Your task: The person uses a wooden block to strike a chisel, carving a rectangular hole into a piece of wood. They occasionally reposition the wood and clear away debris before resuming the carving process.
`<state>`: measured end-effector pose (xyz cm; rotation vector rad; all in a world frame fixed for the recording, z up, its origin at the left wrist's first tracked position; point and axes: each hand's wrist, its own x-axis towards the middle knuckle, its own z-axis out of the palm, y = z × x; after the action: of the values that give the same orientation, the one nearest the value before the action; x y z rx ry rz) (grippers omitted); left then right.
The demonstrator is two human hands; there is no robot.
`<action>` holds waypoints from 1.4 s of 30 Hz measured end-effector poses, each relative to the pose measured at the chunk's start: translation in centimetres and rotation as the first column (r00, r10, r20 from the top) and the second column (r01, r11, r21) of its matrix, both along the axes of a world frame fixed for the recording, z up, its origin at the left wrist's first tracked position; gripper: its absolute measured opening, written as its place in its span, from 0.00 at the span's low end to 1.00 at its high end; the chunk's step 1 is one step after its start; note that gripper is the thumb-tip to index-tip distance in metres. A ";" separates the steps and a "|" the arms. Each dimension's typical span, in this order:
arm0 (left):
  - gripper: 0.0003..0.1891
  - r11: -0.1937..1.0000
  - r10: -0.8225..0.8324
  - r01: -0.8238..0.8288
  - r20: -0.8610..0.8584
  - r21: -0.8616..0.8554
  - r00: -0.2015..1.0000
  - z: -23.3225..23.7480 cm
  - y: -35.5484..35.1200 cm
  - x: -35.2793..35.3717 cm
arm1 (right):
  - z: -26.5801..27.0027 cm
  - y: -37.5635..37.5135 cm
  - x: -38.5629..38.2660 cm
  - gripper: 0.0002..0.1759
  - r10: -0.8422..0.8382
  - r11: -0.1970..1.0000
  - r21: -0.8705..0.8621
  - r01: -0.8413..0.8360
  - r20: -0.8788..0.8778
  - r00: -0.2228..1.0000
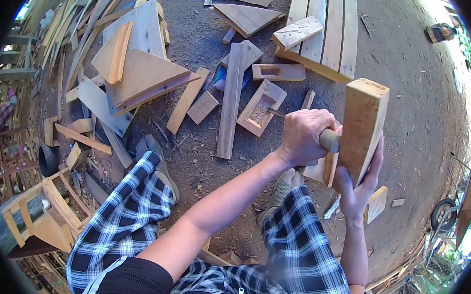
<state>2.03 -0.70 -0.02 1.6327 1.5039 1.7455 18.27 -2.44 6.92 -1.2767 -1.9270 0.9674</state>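
Observation:
My left hand is closed around the round wooden handle of a chisel, whose butt end faces right. Its metal shank comes out on the far side of my fist, toward a hollowed wooden block with chips in its recess. My right hand grips a thick, long wooden block from below, thumb on the near face and fingers along the right side. This block stands upright in view, close beside the chisel's butt. Part of the chisel is hidden by my left hand.
A second mortised block lies behind the hollowed one. A long board and triangular panels are on the dirt to the left. A slatted wooden piece lies at the back. Wooden frames stand at lower left.

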 end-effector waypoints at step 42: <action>0.16 0.996 0.075 -0.073 0.053 -0.047 0.996 -0.3 0.4 -0.1 | 0.3 -1.0 0.2 0.51 -0.073 0.997 -0.035 0.071 -0.059 0.996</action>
<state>1.95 -0.27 -0.34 1.5136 1.5855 1.7665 18.44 -3.40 7.20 -1.3121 -1.8139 0.9928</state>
